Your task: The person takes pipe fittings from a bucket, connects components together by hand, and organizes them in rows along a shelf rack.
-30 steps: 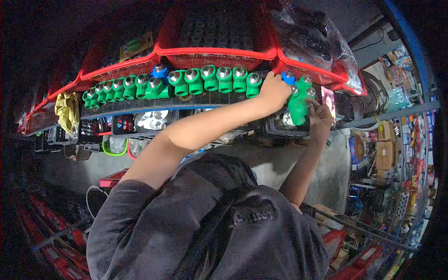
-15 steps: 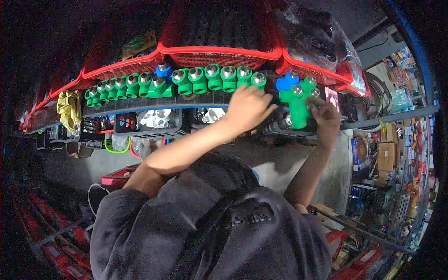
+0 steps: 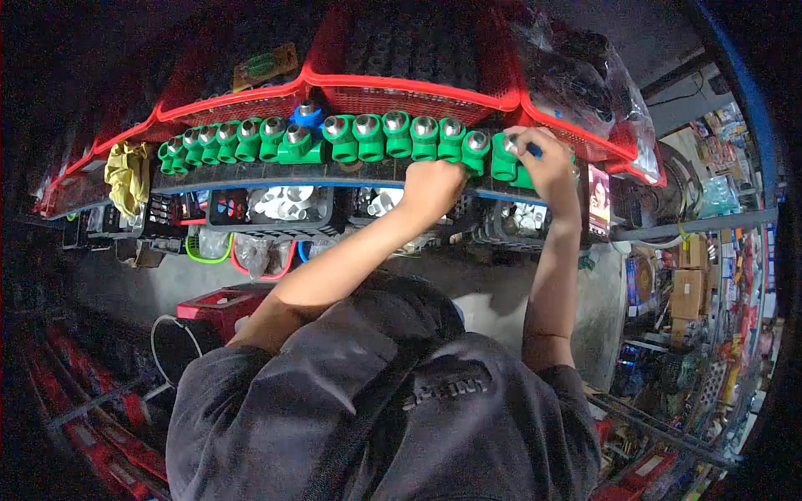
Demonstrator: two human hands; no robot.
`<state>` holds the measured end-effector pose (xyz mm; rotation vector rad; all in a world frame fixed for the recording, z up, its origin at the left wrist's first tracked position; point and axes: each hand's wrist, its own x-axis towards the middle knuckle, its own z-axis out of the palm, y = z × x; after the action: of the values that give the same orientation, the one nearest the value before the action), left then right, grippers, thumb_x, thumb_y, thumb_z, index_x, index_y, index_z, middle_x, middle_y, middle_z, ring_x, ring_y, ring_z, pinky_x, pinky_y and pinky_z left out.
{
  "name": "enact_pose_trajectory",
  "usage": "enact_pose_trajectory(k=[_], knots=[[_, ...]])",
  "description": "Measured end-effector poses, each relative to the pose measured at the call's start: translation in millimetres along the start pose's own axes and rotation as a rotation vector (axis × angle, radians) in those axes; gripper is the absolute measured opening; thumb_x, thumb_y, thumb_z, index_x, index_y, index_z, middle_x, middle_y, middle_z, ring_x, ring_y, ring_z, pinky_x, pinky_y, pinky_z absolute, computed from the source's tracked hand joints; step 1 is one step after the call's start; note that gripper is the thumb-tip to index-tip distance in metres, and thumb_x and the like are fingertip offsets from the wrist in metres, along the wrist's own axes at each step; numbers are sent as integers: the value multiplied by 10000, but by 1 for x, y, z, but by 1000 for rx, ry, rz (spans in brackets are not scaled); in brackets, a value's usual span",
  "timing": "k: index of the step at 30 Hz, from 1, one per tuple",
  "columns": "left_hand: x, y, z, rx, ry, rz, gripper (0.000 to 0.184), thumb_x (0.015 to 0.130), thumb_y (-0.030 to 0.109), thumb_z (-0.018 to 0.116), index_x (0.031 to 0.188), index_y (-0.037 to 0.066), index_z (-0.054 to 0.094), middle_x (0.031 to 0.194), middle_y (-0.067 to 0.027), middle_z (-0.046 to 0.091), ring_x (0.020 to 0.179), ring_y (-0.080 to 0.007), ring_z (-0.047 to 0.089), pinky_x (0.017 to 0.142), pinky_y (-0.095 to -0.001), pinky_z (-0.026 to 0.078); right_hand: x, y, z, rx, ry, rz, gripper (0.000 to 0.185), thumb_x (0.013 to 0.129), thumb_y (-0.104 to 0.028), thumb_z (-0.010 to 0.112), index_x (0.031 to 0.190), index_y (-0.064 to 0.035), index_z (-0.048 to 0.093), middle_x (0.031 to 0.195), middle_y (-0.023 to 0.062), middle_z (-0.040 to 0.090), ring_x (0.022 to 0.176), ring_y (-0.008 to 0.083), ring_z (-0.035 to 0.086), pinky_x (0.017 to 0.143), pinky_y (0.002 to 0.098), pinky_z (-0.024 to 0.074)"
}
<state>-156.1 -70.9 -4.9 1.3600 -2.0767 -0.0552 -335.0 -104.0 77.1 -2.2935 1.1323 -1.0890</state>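
A row of green pipe fittings (image 3: 368, 138) with shiny metal threaded ends stands along the shelf ledge, and one blue pipe fitting (image 3: 307, 115) sits behind them. My left hand (image 3: 434, 185) is closed in a fist against the front of the row's right end, beside the last green fitting (image 3: 475, 149); its fingertips are hidden. Further right, my right hand (image 3: 547, 165) has its fingers closed at the metal end of another green pipe fitting (image 3: 504, 163). More green shows below that hand, and a speck of blue shows between its fingers.
Red mesh baskets (image 3: 409, 83) line the back of the ledge. Below hang black crates (image 3: 271, 219) of white fittings. A yellow cloth (image 3: 128, 179) drapes over the ledge at left. A picture card (image 3: 599, 200) and a metal rail (image 3: 702, 221) are at right.
My left hand has moved down and slightly left, its fingers now curled. My right hand has moved up and left onto a green fitting. The view has shifted slightly.
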Motion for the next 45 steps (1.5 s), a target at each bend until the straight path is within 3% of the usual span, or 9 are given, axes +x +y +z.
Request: enact_pose_trajectory(k=[11, 17, 20, 22, 28, 32, 34, 40, 45], knots=[[6, 3, 3, 34, 8, -1, 93, 637, 122, 586, 557, 76, 600, 553, -142, 578, 514, -289, 603, 459, -393, 477, 7, 33, 14, -87, -109, -2, 85, 684, 40, 574, 731, -8, 521, 848, 126, 639, 850, 279, 612, 775, 350, 461], [7, 5, -6, 14, -21, -42, 117, 666, 162, 602, 592, 71, 601, 583, -129, 591, 552, -288, 608, 480, -394, 477, 6, 25, 12, -132, -144, 100, 178, 690, 17, 621, 855, -9, 557, 947, 124, 630, 906, 250, 594, 821, 332, 437], [6, 1, -13, 1, 83, 5, 145, 675, 214, 628, 646, 77, 593, 601, -100, 583, 596, -269, 604, 502, -391, 475, 1, 19, 9, -256, -136, 104, 244, 686, -99, 668, 914, -86, 583, 927, 65, 619, 941, 242, 560, 855, 364, 380], [8, -5, -16, 17, 277, 195, 156, 683, 230, 637, 673, 88, 574, 599, -76, 556, 614, -251, 591, 511, -393, 468, -3, 19, 7, -272, -101, 46, 305, 680, -134, 683, 967, -110, 580, 952, 43, 602, 986, 229, 519, 892, 364, 328], [3, -7, -1, 46, 140, 123, 59, 613, 102, 604, 637, 93, 552, 578, -67, 544, 575, -239, 583, 481, -370, 460, 0, 25, 3, -463, -188, 46, 325, 703, -181, 669, 1008, -103, 588, 967, 53, 606, 1006, 231, 514, 867, 375, 338], [4, -12, 4, -6, 141, 137, 112, 686, 179, 630, 697, 84, 572, 587, -96, 560, 568, -278, 584, 474, -389, 456, 0, 26, 8, -465, -108, 8, 306, 720, -188, 656, 1009, -99, 603, 966, 63, 610, 997, 228, 522, 865, 370, 338], [4, -12, 3, 7, 92, 122, 104, 682, 166, 630, 715, 85, 575, 622, -100, 573, 590, -282, 587, 481, -390, 459, 3, 29, 8, -447, -119, -44, 252, 718, -117, 655, 957, -45, 624, 917, 130, 615, 899, 287, 571, 795, 367, 432], [8, -9, 8, 14, 111, 102, 107, 675, 137, 617, 748, 75, 570, 687, -115, 583, 626, -299, 588, 476, -401, 454, 7, 25, 11, -377, -123, 85, 233, 742, -114, 629, 957, -25, 617, 923, 135, 610, 896, 305, 567, 799, 365, 434], [9, -7, 9, -6, 71, 63, 85, 666, 100, 595, 741, 70, 569, 659, -122, 573, 616, -308, 585, 476, -416, 453, 5, 26, 12, -376, -75, 18, 221, 746, -114, 618, 947, -23, 613, 905, 137, 609, 868, 313, 567, 794, 373, 433]])
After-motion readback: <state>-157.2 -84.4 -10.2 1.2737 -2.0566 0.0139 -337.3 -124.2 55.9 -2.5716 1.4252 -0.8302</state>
